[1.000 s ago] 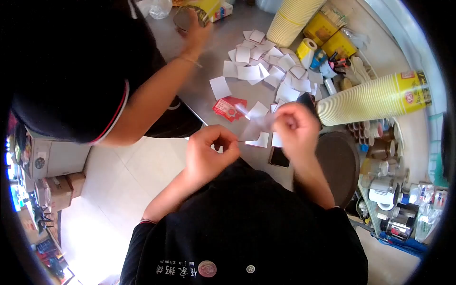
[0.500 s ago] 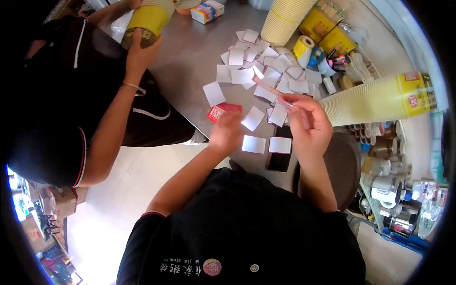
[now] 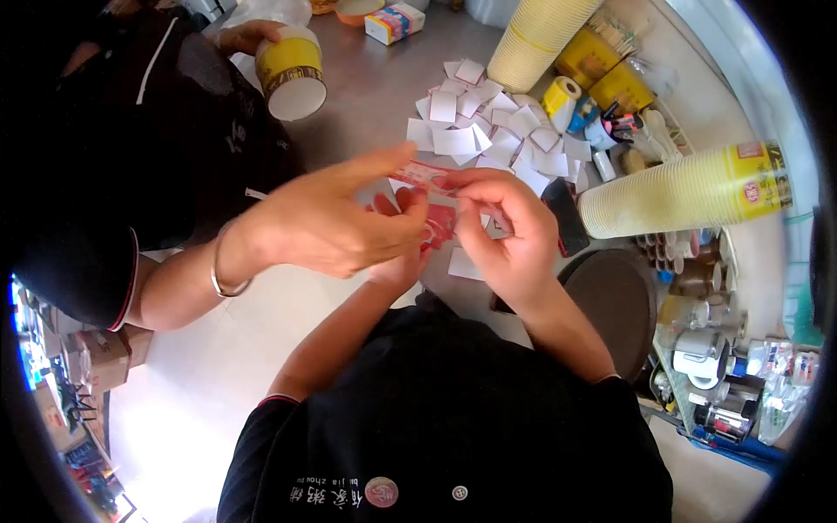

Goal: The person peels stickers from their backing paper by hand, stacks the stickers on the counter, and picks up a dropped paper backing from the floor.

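My right hand point(image 3: 514, 222) pinches the end of a thin red-and-white paper strip point(image 3: 418, 174). A co-worker's hand point(image 3: 323, 222) reaches in from the left, its fingers at the strip's other end. Behind and below that hand, my left hand point(image 3: 399, 268) is partly covered, its fingers closed on a red card point(image 3: 441, 223). A white card point(image 3: 466, 264) lies on the table below my right hand. Many loose white cards point(image 3: 501, 118) are piled beyond the hands.
The co-worker's other hand point(image 3: 248, 37) holds a yellow and white paper cup point(image 3: 292, 74). Tall stacks of cups stand at the back point(image 3: 540, 39) and lie at the right point(image 3: 680, 192). A dark flat object point(image 3: 567, 216) and a round brown stool point(image 3: 610, 301) are at the right.
The co-worker's hand has left the cup and come in over my left hand. My left hand now holds the red card up. My right hand has moved left and lower with the strip.
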Demonstrator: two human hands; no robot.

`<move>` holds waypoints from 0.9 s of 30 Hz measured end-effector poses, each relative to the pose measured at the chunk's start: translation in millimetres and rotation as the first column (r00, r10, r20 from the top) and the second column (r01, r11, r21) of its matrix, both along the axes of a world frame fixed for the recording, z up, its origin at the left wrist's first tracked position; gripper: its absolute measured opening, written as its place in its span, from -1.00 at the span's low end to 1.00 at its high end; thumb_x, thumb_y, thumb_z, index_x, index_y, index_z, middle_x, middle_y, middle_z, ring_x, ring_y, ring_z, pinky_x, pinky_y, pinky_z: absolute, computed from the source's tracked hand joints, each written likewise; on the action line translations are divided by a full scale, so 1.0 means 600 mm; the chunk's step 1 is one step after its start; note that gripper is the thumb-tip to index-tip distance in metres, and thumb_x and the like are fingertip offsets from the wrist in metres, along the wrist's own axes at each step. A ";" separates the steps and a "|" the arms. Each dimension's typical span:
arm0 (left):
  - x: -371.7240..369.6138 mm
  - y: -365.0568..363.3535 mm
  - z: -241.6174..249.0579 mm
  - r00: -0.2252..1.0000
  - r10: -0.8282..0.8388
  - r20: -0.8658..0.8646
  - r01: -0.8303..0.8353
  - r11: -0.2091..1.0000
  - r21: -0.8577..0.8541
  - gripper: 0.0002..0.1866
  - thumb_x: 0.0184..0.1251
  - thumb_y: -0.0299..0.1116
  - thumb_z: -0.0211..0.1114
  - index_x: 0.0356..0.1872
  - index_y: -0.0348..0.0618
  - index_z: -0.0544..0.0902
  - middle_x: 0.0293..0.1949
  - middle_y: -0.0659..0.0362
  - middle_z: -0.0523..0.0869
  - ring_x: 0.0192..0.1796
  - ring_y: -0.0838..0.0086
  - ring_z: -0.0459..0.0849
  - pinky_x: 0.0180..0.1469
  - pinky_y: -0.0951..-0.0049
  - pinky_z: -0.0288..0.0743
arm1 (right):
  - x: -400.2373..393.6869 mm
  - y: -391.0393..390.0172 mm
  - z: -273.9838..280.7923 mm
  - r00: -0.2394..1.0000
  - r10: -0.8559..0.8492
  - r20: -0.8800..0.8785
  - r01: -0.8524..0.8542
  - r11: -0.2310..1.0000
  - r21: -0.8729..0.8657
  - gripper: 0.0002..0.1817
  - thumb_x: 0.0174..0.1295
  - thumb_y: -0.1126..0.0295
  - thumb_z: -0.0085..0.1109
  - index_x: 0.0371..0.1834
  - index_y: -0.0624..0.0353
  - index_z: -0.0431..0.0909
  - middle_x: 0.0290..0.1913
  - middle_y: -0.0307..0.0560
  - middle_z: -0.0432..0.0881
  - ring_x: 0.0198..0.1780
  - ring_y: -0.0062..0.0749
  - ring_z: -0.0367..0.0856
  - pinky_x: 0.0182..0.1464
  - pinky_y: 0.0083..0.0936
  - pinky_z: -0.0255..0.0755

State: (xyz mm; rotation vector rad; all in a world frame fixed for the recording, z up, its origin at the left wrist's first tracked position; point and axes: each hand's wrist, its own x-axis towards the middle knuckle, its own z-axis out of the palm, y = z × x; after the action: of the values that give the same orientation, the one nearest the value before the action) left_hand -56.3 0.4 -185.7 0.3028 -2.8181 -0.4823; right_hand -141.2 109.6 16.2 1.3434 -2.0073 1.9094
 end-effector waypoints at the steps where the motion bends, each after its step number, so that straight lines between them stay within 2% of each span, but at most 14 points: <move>1: -0.007 -0.004 -0.006 0.999 0.010 -0.033 -0.010 1.000 -0.010 -0.41 0.13 -0.16 0.25 0.19 -0.16 0.37 0.22 0.00 0.38 0.35 0.27 0.24 0.37 0.14 0.02 | 0.003 -0.003 0.001 0.998 0.014 -0.064 -0.012 1.000 0.024 -0.85 0.02 0.65 0.16 -0.32 0.32 0.48 -0.20 0.01 0.61 -0.26 -0.36 0.63 -0.23 -0.56 0.53; 2: -0.027 -0.016 -0.006 0.998 -0.056 -0.006 0.056 0.983 0.177 -0.46 0.13 -0.18 0.24 0.14 -0.15 0.40 0.18 0.00 0.41 0.30 0.26 0.30 0.36 0.21 0.06 | 0.004 -0.009 -0.001 0.996 0.020 -0.085 -0.020 1.000 -0.004 -0.85 0.01 0.62 0.19 -0.32 0.28 0.49 -0.20 0.00 0.61 -0.27 -0.30 0.63 -0.27 -0.54 0.52; 5: -0.022 -0.004 0.012 0.927 0.109 -0.358 0.126 0.809 0.575 -0.61 0.12 -0.24 0.22 0.00 -0.08 0.50 0.01 0.08 0.54 0.12 0.23 0.45 0.29 0.24 0.17 | 0.007 -0.010 0.017 0.961 0.028 -0.275 0.002 0.994 0.110 -0.85 0.01 0.59 0.21 -0.33 0.27 0.49 -0.18 0.00 0.61 -0.26 -0.36 0.62 -0.30 -0.55 0.52; 7: -0.003 -0.019 0.033 0.965 -0.004 -0.262 0.002 1.000 -0.008 -0.67 0.01 -0.41 0.24 -0.11 -0.05 0.59 0.01 0.14 0.53 0.13 0.33 0.45 0.17 0.26 0.31 | 0.019 -0.012 0.019 0.975 0.075 -0.211 -0.050 0.991 0.125 -0.82 0.03 0.56 0.23 -0.29 0.27 0.49 -0.17 -0.02 0.60 -0.29 -0.40 0.62 -0.34 -0.57 0.52; 9: 0.000 -0.017 0.082 0.951 0.031 -0.306 -0.012 0.998 0.065 -0.71 -0.05 -0.50 0.25 -0.22 -0.02 0.64 0.02 0.06 0.50 0.10 0.24 0.45 0.10 0.26 0.35 | 0.022 -0.015 0.006 0.993 0.004 -0.118 -0.003 1.000 0.006 -0.77 0.02 0.53 0.26 -0.24 0.27 0.48 -0.17 -0.03 0.59 -0.35 -0.42 0.62 -0.39 -0.58 0.50; 11: 0.011 -0.014 0.120 0.835 0.059 -0.546 0.114 0.954 0.278 -0.68 -0.16 -0.59 0.27 -0.27 -0.05 0.66 -0.02 0.00 0.47 0.02 0.15 0.46 0.02 0.21 0.37 | 0.020 0.015 -0.012 0.996 -0.045 -0.080 0.052 0.994 0.097 -0.75 0.08 0.44 0.25 -0.20 0.28 0.47 -0.20 -0.02 0.59 -0.39 -0.44 0.61 -0.44 -0.62 0.46; 13: 0.033 0.002 0.176 0.798 0.091 -0.596 0.108 0.951 0.289 -0.64 -0.25 -0.66 0.27 -0.30 -0.08 0.67 -0.12 0.02 0.46 -0.08 0.15 0.45 -0.05 0.27 0.39 | 0.019 0.033 -0.028 0.929 -0.212 0.304 0.022 0.850 0.526 -0.72 0.15 0.32 0.21 -0.19 0.29 0.46 -0.21 -0.02 0.57 -0.41 -0.51 0.58 -0.48 -0.67 0.41; 15: 0.055 0.013 0.214 0.751 0.110 -0.651 0.144 0.935 0.323 -0.59 -0.27 -0.68 0.26 -0.28 -0.06 0.69 -0.20 0.07 0.40 -0.15 0.21 0.43 -0.07 0.34 0.39 | 0.036 0.036 -0.031 0.885 -0.205 0.418 -0.061 0.839 0.540 -0.69 0.22 0.26 0.15 -0.12 0.29 0.44 -0.25 -0.09 0.58 -0.45 -0.58 0.55 -0.51 -0.71 0.37; 17: 0.066 0.016 0.235 0.725 0.058 -0.686 0.192 0.940 0.282 -0.58 -0.24 -0.71 0.23 -0.27 -0.05 0.70 -0.23 0.12 0.38 -0.16 0.29 0.41 -0.10 0.42 0.40 | 0.052 0.036 -0.046 0.526 0.092 0.845 -0.197 0.980 0.016 -0.69 0.24 0.31 0.13 -0.03 0.24 0.40 -0.23 -0.14 0.59 -0.45 -0.64 0.53 -0.51 -0.73 0.38; 19: 0.076 0.021 0.249 0.739 -0.025 -0.673 0.354 0.865 0.356 -0.56 -0.23 -0.79 0.17 -0.23 -0.14 0.67 -0.17 0.11 0.33 -0.11 0.36 0.37 -0.14 0.49 0.39 | 0.051 0.043 -0.033 0.528 0.140 0.838 -0.226 0.974 -0.021 -0.64 0.24 0.38 0.13 0.06 0.20 0.33 -0.19 -0.15 0.59 -0.38 -0.66 0.56 -0.48 -0.76 0.43; 21: 0.087 0.027 0.281 0.758 0.046 -0.651 0.349 0.815 0.463 -0.59 -0.06 -0.76 0.12 -0.13 -0.21 0.61 -0.15 0.11 0.37 -0.17 0.43 0.42 -0.17 0.52 0.40 | 0.053 0.046 -0.014 0.642 0.111 0.758 -0.128 0.991 -0.036 -0.59 0.21 0.43 0.16 0.10 0.19 0.29 -0.13 -0.12 0.58 -0.27 -0.64 0.58 -0.45 -0.77 0.48; 22: 0.094 0.029 0.300 0.844 0.201 -0.497 0.365 0.462 0.808 -0.65 0.04 -0.70 0.10 -0.09 -0.26 0.56 -0.17 0.11 0.42 -0.21 0.46 0.45 -0.19 0.52 0.41 | 0.055 0.048 0.003 0.659 0.101 0.745 -0.121 0.992 -0.027 -0.56 0.19 0.50 0.16 0.12 0.20 0.26 -0.13 -0.10 0.58 -0.21 -0.59 0.60 -0.35 -0.71 0.52; 23: 0.099 0.031 0.309 0.924 0.259 -0.281 0.292 -0.006 0.956 -0.70 0.15 -0.64 0.08 -0.05 -0.31 0.51 -0.18 0.11 0.47 -0.25 0.49 0.47 -0.21 0.52 0.41 | 0.058 0.048 0.006 0.658 0.104 0.746 -0.124 0.992 -0.028 -0.56 0.19 0.50 0.16 0.12 0.20 0.26 -0.13 -0.10 0.58 -0.21 -0.59 0.60 -0.35 -0.71 0.52; 27: 0.124 0.016 0.308 0.962 0.100 -0.254 0.268 -0.168 0.949 -0.81 0.33 -0.46 0.04 -0.14 -0.36 0.49 -0.38 0.12 0.56 -0.36 0.51 0.50 -0.33 0.57 0.39 | 0.064 0.050 0.011 0.697 0.201 0.688 -0.147 0.980 -0.138 -0.58 0.19 0.54 0.15 0.11 0.23 0.27 -0.13 -0.07 0.58 -0.18 -0.56 0.59 -0.20 -0.63 0.53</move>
State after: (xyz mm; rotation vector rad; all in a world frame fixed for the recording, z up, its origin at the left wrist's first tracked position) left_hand 18.0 10.0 -0.9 0.2442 -1.4090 -2.5446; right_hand -102.9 139.7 22.7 0.8658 -2.0822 2.8932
